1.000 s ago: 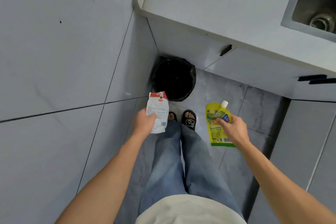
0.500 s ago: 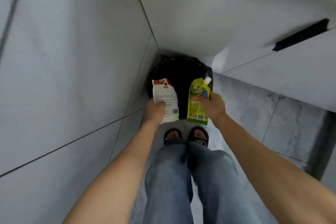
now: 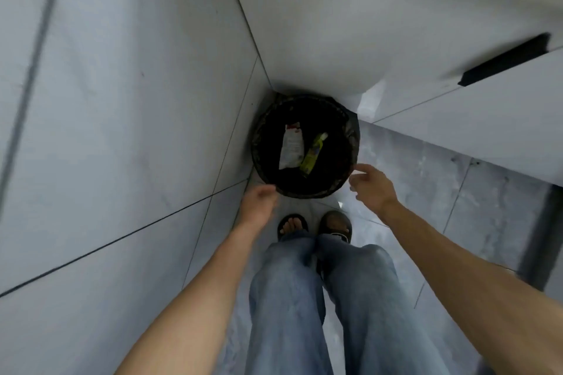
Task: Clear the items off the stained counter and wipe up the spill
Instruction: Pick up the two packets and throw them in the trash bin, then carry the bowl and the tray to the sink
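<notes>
Two pouches lie inside a black bin (image 3: 307, 189) on the floor, seen from above by a person standing over it. The white pouch (image 3: 292, 146) and the yellow pouch (image 3: 313, 154) sit side by side, touching, their long axes running away from the person and leaning slightly right. The bin stands in the corner where a tiled wall (image 3: 122, 100) meets the white cabinet (image 3: 457, 119) under the tabletop.

Both hands hover at the bin's near rim, empty. The left hand (image 3: 259, 204) is at the rim's near-left edge, fingers loosely curled downward, gripping nothing. The right hand (image 3: 370, 187) is at the near-right edge, fingers spread apart and relaxed, touching nothing. The pouches lie ahead of and below both hands, between them; the yellow one is nearer the right hand, the white one nearer the left.

The pouches appear discarded, so that part of the clearing looks done. The tabletop and the spill are out of view, above and to the right; the next move probably means turning back there for any remaining items and the wiping. Sandalled feet (image 3: 315, 225) and blue jeans (image 3: 320, 298) fill the lower middle.
</notes>
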Tool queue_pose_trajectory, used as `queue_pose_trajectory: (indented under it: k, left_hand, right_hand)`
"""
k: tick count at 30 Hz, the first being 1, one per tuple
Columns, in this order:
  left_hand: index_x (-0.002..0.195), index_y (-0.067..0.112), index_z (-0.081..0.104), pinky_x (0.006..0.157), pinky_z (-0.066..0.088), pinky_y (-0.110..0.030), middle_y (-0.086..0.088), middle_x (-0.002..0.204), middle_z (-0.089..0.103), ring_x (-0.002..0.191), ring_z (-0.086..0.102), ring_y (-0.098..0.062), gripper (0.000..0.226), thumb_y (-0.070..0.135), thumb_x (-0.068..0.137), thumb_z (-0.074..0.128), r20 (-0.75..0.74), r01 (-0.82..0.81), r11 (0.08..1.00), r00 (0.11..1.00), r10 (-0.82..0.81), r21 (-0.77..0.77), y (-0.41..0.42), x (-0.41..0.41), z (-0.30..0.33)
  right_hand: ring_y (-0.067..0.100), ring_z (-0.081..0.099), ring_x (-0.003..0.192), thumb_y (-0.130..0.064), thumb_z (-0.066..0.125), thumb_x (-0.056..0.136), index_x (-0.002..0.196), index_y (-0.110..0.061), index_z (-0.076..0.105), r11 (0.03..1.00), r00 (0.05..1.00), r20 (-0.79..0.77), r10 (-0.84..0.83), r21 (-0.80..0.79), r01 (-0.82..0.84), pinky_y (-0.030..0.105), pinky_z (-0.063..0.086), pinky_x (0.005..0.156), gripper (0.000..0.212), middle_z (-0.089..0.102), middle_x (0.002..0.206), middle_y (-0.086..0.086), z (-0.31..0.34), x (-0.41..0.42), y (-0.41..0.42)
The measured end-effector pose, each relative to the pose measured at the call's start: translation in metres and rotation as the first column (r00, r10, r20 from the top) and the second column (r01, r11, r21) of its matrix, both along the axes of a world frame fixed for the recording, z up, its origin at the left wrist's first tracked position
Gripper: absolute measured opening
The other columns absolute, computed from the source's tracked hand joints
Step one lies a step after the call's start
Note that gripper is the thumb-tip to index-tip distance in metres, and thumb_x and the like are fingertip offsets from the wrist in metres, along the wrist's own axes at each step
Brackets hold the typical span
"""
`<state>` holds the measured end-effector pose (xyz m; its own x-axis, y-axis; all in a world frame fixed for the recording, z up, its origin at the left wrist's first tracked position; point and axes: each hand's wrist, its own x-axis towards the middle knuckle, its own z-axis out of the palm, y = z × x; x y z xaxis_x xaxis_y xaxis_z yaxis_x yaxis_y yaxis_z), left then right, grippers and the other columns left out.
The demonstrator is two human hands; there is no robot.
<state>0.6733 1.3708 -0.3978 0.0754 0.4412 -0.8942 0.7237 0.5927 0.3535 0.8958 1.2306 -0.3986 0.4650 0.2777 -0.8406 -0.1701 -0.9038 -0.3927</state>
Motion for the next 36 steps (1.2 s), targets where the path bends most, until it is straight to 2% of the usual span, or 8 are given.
queue_pose_trajectory:
  k: [5, 8, 13, 18, 22, 26, 29, 36]
  left_hand:
    - [0.115, 0.017, 0.068, 0.063, 0.048, -0.027, -0.008, 0.102, 0.072, 0.078, 0.068, -0.015, 0.017, 0.009, 0.101, 0.061, -0.038, 0.032, 0.999, 0.999, -0.033, -0.024, -0.033, -0.04, 0.098]
    - [0.109, 0.02, 0.069, 0.06, 0.049, -0.025, -0.005, 0.104, 0.075, 0.079, 0.071, -0.014, 0.017, 0.01, 0.099, 0.061, -0.089, 0.1, 0.995, 0.991, -0.101, -0.02, -0.053, -0.064, 0.163]
    - [0.105, 0.015, 0.073, 0.061, 0.05, -0.021, -0.004, 0.096, 0.076, 0.073, 0.07, -0.01, 0.015, 0.009, 0.1, 0.06, -0.113, 0.25, 0.968, 0.961, -0.252, -0.034, -0.079, -0.087, 0.26]
    - [0.102, 0.017, 0.073, 0.073, 0.054, -0.027, -0.002, 0.093, 0.078, 0.087, 0.074, -0.02, 0.013, 0.013, 0.101, 0.061, -0.098, 0.447, 0.895, 0.891, -0.443, 0.013, -0.091, -0.099, 0.326]
    - [0.109, 0.014, 0.073, 0.091, 0.058, -0.038, -0.005, 0.103, 0.077, 0.098, 0.073, -0.025, 0.015, 0.015, 0.102, 0.061, -0.131, 0.615, 0.788, 0.783, -0.608, 0.014, -0.09, -0.113, 0.35]
    - [0.106, 0.012, 0.072, 0.069, 0.05, -0.029, -0.011, 0.101, 0.077, 0.085, 0.071, -0.024, 0.014, 0.011, 0.102, 0.059, -0.173, 0.7, 0.714, 0.701, -0.692, -0.022, -0.081, -0.124, 0.358]
    - [0.105, 0.008, 0.071, 0.06, 0.046, -0.026, -0.013, 0.098, 0.075, 0.074, 0.067, -0.018, 0.015, 0.009, 0.104, 0.057, -0.178, 0.765, 0.644, 0.629, -0.756, -0.033, -0.064, -0.124, 0.357]
    - [0.098, 0.013, 0.071, 0.069, 0.046, -0.032, -0.011, 0.094, 0.077, 0.078, 0.066, -0.025, 0.015, 0.01, 0.101, 0.057, -0.152, 0.928, 0.369, 0.359, -0.921, -0.048, -0.05, -0.088, 0.362]
  right_hand:
    - [0.028, 0.071, 0.101, -0.012, 0.058, 0.098, 0.123, -0.023, 0.066, 1.0, 0.999, -0.033, -0.01, 0.015, 0.01, 0.047, 0.055, 0.099, 0.029, 0.075, 0.109, 0.006, 0.107, -0.012, -0.064]
    - [0.022, 0.072, 0.095, -0.015, 0.059, 0.098, 0.119, -0.024, 0.068, 0.999, 0.999, -0.03, 0.029, -0.02, -0.029, 0.045, 0.056, 0.096, 0.025, 0.076, 0.107, 0.004, 0.17, -0.021, -0.102]
    - [0.017, 0.068, 0.099, -0.025, 0.061, 0.098, 0.117, -0.028, 0.071, 0.991, 0.995, -0.011, 0.095, -0.097, -0.096, 0.031, 0.052, 0.084, 0.021, 0.074, 0.109, -0.001, 0.267, -0.039, -0.159]
    - [0.018, 0.068, 0.109, -0.023, 0.062, 0.1, 0.119, -0.023, 0.073, 0.99, 0.995, -0.004, 0.097, -0.102, -0.097, 0.031, 0.051, 0.096, 0.022, 0.074, 0.115, -0.002, 0.328, -0.055, -0.2]
    - [0.018, 0.069, 0.109, -0.025, 0.063, 0.1, 0.118, -0.021, 0.073, 0.996, 0.999, 0.022, -0.036, -0.076, 0.038, 0.033, 0.053, 0.096, 0.021, 0.075, 0.116, -0.001, 0.354, -0.067, -0.228]
    - [0.019, 0.068, 0.108, -0.028, 0.061, 0.101, 0.119, -0.022, 0.072, 0.978, 0.978, 0.071, -0.195, -0.061, 0.199, 0.038, 0.056, 0.094, 0.022, 0.073, 0.113, -0.002, 0.373, -0.086, -0.248]
    - [0.017, 0.069, 0.103, -0.027, 0.061, 0.099, 0.115, -0.024, 0.072, 0.944, 0.941, 0.103, -0.322, -0.036, 0.327, 0.031, 0.054, 0.081, 0.02, 0.073, 0.108, -0.003, 0.384, -0.105, -0.26]
    - [0.019, 0.069, 0.097, -0.02, 0.064, 0.098, 0.112, -0.019, 0.074, 0.759, 0.761, 0.145, -0.633, -0.081, 0.646, 0.029, 0.047, 0.08, 0.017, 0.074, 0.103, -0.002, 0.388, -0.228, -0.307]
